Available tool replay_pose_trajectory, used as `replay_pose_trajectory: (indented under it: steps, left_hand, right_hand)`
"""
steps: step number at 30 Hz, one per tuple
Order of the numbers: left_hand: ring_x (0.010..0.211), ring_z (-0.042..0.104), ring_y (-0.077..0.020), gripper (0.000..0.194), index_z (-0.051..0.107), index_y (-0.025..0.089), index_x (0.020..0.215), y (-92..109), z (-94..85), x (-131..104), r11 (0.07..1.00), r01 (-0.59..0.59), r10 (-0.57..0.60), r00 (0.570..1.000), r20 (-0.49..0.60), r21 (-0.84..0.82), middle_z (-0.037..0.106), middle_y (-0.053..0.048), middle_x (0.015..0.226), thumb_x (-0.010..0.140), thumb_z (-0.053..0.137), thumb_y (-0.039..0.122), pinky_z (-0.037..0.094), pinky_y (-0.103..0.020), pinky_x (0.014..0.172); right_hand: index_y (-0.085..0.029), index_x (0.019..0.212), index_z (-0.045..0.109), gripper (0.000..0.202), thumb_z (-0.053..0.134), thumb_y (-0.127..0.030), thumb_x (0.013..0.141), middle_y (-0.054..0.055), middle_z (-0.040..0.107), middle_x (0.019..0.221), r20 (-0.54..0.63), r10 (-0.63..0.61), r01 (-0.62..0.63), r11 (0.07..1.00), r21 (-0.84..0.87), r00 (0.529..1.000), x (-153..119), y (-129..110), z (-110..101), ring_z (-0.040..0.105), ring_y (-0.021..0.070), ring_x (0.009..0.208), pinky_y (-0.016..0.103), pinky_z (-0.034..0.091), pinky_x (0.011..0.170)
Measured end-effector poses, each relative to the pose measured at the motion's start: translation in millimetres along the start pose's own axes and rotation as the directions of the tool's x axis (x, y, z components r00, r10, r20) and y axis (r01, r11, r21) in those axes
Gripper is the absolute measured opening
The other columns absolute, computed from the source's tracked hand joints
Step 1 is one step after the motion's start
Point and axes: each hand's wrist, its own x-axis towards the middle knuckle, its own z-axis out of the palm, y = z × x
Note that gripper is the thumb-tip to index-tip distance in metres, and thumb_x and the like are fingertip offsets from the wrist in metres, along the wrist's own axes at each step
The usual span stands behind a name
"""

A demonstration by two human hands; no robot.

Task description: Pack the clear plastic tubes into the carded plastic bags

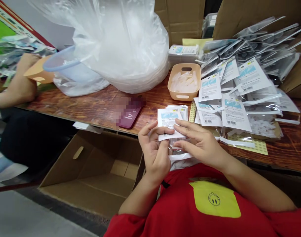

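Both hands are at the table's front edge, around a clear plastic pouch with a white strip along its near side. A white printed card with a blue picture lies at the pouch's far end. My left hand has its fingers curled on the card's left side and the pouch. My right hand rests its fingertips on the card's right side, thumb over the pouch. More cards lie just behind. Whether the card is inside the pouch is unclear.
A peach basket of small clear pieces stands behind the hands. Packed pouches are piled right. A large plastic bag, blue bowl and maroon phone-like object lie left. Below is an open carton. Another person's arm is far left.
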Motion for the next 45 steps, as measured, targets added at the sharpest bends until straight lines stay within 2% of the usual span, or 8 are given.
replay_pose_trajectory:
  steps: [4, 14, 20, 23, 26, 33, 38, 45]
  left_hand:
    - [0.046, 0.043, -0.003, 0.043, 0.047, 0.031, 0.132, 0.8, 0.0, -6.1, 0.999, -0.053, 0.054, 0.996, 0.071, -0.011, 0.071, 0.0, 0.102, 0.095, 0.058, 0.009, 0.034, -0.015, 0.04]
    - [0.088, 0.073, -0.0141, 0.057, 0.046, 0.031, 0.144, 6.4, 11.6, -16.6, 0.896, -0.416, 0.381, 0.901, 0.209, 0.155, 0.071, -0.003, 0.108, 0.096, 0.055, 0.003, 0.065, -0.031, 0.079]
    - [0.095, 0.071, -0.0149, 0.075, 0.045, 0.037, 0.152, 14.0, 20.0, -11.7, 0.818, -0.555, 0.527, 0.828, 0.189, 0.151, 0.064, -0.007, 0.132, 0.09, 0.061, -0.002, 0.059, -0.022, 0.056]
    - [0.08, 0.067, -0.012, 0.061, 0.053, 0.031, 0.144, 11.3, 5.4, 7.0, 0.819, -0.487, 0.457, 0.874, 0.167, 0.305, 0.061, -0.008, 0.132, 0.09, 0.066, 0.004, 0.055, -0.025, 0.057]
    - [0.072, 0.063, -0.0107, 0.031, 0.064, 0.022, 0.122, 3.2, -15.9, 30.9, 0.677, -0.517, 0.328, 0.849, 0.414, 0.523, 0.067, -0.005, 0.107, 0.094, 0.065, 0.01, 0.049, -0.023, 0.055]
    - [0.109, 0.07, -0.0271, 0.024, 0.067, 0.018, 0.119, -28.2, -38.5, 65.4, 0.397, -0.68, -0.001, 0.672, 0.741, 0.617, 0.07, -0.012, 0.118, 0.103, 0.055, 0.031, 0.059, -0.043, 0.094]
    - [0.13, 0.064, -0.0338, 0.045, 0.064, 0.021, 0.136, -40.5, -49.9, 73.5, 0.393, -0.646, -0.16, 0.653, 0.74, 0.655, 0.061, -0.015, 0.144, 0.102, 0.056, 0.05, 0.058, -0.054, 0.105]
    - [0.126, 0.068, -0.0356, 0.056, 0.067, 0.016, 0.138, -36.3, -49.3, 86.5, 0.358, -0.679, -0.221, 0.605, 0.765, 0.641, 0.065, -0.018, 0.139, 0.1, 0.055, 0.054, 0.061, -0.052, 0.102]
  right_hand:
    - [-0.021, 0.108, 0.081, 0.022, 0.083, -0.027, 0.087, 0.009, 0.074, 0.121, -0.225, -0.02, 0.046, 0.993, 0.11, 0.974, 1.9, -1.8, 4.1, 0.073, 0.0175, 0.115, 0.032, 0.062, 0.105]
    - [-0.017, 0.099, 0.072, 0.016, 0.062, -0.006, 0.093, 0.008, 0.074, 0.111, -0.288, -0.283, 0.24, 0.955, -0.176, 0.915, -4.2, -30.6, -19.2, 0.074, 0.0135, 0.106, 0.025, 0.065, 0.093]
    - [-0.021, 0.104, 0.073, 0.016, 0.068, -0.011, 0.093, 0.008, 0.073, 0.121, -0.254, -0.425, 0.212, 0.783, -0.585, 0.869, -1.5, -35.3, -109.6, 0.072, 0.0178, 0.111, 0.035, 0.065, 0.091]
    - [-0.02, 0.093, 0.076, 0.013, 0.066, -0.012, 0.09, 0.006, 0.074, 0.115, -0.184, -0.298, 0.046, 0.626, -0.778, 0.937, 25.2, -8.3, -189.0, 0.072, 0.0192, 0.104, 0.036, 0.063, 0.089]
    - [-0.015, 0.089, 0.078, 0.026, 0.067, 0.002, 0.073, 0.006, 0.074, 0.107, -0.147, 0.014, -0.132, 0.53, -0.838, 0.989, 66.7, 37.1, -244.1, 0.069, 0.0176, 0.105, 0.034, 0.057, 0.102]
    - [-0.012, 0.114, 0.077, 0.032, 0.075, -0.029, 0.087, 0.012, 0.063, 0.139, 0.049, 0.365, -0.148, 0.491, -0.858, 0.93, 119.2, 106.8, -251.7, 0.057, 0.0333, 0.135, 0.052, 0.044, 0.121]
    - [-0.023, 0.134, 0.068, 0.057, 0.079, -0.053, 0.087, 0.013, 0.051, 0.151, -0.016, 0.082, -0.052, 0.46, -0.886, 0.997, 66.9, 75.3, -257.7, 0.043, 0.0408, 0.143, 0.063, 0.038, 0.118]
    - [-0.019, 0.084, 0.07, 0.019, 0.056, -0.017, 0.096, 0.003, 0.065, 0.082, 0.342, -0.062, 0.311, 0.586, -0.748, 0.938, -44.7, 56.0, -240.7, 0.057, 0.0158, 0.079, 0.032, 0.043, 0.076]
